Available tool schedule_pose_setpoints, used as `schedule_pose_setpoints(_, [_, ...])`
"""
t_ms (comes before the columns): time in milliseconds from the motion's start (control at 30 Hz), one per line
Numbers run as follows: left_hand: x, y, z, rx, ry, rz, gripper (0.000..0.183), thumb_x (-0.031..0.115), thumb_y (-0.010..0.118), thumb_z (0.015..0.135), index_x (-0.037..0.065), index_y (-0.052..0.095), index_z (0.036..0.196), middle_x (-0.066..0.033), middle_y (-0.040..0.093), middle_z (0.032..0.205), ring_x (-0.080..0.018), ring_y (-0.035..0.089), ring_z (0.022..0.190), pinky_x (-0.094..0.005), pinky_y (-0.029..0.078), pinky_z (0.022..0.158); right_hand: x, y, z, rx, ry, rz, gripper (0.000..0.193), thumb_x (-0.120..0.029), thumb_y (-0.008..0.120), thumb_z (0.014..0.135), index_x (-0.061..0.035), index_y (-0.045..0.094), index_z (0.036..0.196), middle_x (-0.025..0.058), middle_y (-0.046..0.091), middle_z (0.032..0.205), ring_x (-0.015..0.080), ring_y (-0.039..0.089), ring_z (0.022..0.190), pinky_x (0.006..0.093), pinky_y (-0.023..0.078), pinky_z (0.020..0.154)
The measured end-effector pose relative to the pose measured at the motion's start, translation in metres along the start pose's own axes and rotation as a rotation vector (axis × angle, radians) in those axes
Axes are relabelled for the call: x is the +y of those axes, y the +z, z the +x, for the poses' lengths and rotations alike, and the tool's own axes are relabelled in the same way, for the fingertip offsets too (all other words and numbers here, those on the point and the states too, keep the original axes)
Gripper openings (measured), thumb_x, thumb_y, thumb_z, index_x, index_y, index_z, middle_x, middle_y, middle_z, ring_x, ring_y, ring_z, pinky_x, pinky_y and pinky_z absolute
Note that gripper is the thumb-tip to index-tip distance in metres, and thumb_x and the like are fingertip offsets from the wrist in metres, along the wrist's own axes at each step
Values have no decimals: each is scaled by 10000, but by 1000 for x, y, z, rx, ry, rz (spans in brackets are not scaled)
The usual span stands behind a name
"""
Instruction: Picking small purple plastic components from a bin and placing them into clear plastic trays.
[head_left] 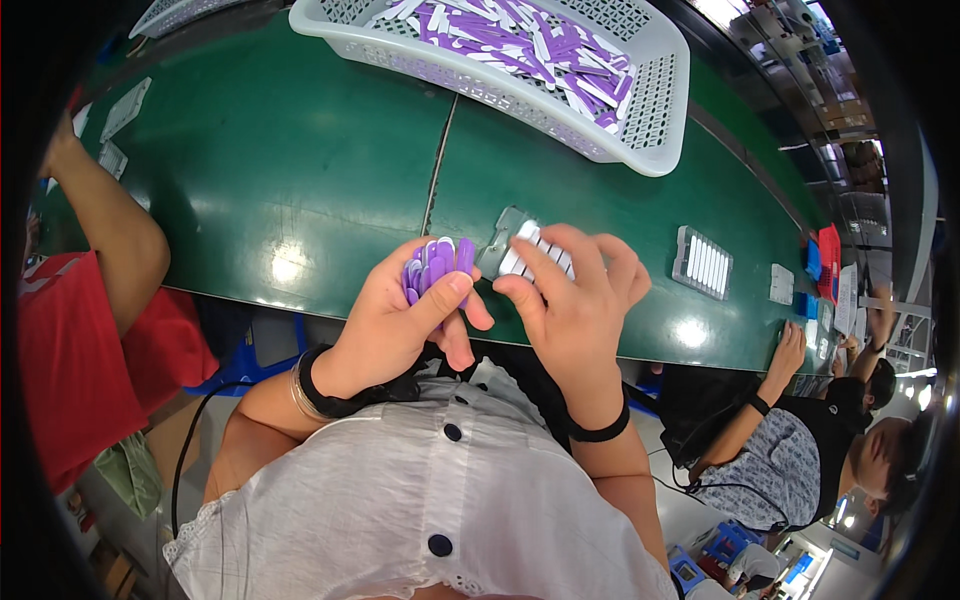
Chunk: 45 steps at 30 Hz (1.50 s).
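Observation:
My left hand (pixel 385 325) is closed around a bunch of purple and white plastic sticks (pixel 437 265), fanned upward above the thumb. Its lower fingers point toward my right hand. Just to the right, on the green table, lies a clear plastic case (pixel 497 243) with a row of white sticks (pixel 528 238) in it. My right hand (pixel 580 300) arches over this case, with thumb and index finger at the two ends of the leftmost white stick. The palm and curled fingers hide the case's right part.
A white perforated basket (pixel 640 150) heaped with purple and white sticks stands at the far side. Another filled clear case (pixel 703 263) lies to the right on the green table (pixel 330 150). A person in red (pixel 110 350) sits at left; another person's hand (pixel 787 350) is at right.

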<state>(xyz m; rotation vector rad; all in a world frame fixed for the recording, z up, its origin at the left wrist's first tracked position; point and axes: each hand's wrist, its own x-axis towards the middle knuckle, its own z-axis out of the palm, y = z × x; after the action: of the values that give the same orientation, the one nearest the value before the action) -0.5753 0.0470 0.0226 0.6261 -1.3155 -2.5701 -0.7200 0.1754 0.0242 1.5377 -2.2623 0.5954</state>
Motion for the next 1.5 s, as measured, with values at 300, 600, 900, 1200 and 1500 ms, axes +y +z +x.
schedule_pose_setpoints(300, [0, 0, -2, -33, 11, 8, 248, 178, 516, 968, -39, 463, 1075, -127, 642, 790, -160, 623, 538, -251, 516, 485, -1, -16, -3, -140, 58, 60, 625, -609, 636, 684, -143, 668, 1100, -36, 584, 1188, 275, 440, 1089, 430, 250, 945])
schedule_pose_setpoints(600, [-2, 1, -4, -42, 37, 27, 236, 173, 516, 969, -31, 470, 1078, -117, 644, 784, -146, 615, 533, -230, 483, 485, 2, -14, -9, -179, -96, 12, 619, -594, 605, 706, -143, 645, 1128, -40, 609, 1186, 287, 424, 1154, 524, 212, 954])
schedule_pose_setpoints(900, [-2, 1, -8, -62, 48, 34, 226, 175, 516, 970, -28, 481, 1064, -107, 643, 784, -137, 612, 532, -224, 477, 484, -4, -19, -11, -202, -2, 184, 638, -490, 651, 749, -154, 543, 1281, -17, 672, 1063, 282, 422, 1166, 531, 185, 969])
schedule_pose_setpoints(1200, [-5, 5, -6, -33, 70, 54, 238, 190, 526, 963, -21, 478, 1060, -123, 639, 780, -163, 611, 514, -247, 482, 475, 16, -32, -8, -182, 38, 269, 836, -537, 709, 684, -116, 445, 1357, 38, 611, 1177, 302, 391, 1202, 491, 194, 992])
schedule_pose_setpoints(1500, [-8, 3, -2, -7, 85, 66, 243, 187, 527, 962, -18, 470, 1080, -121, 637, 782, -155, 609, 521, -247, 485, 473, 51, -27, -28, -218, 123, 271, 954, -497, 779, 604, -56, 415, 1366, 36, 611, 1208, 238, 424, 1125, 417, 218, 982])
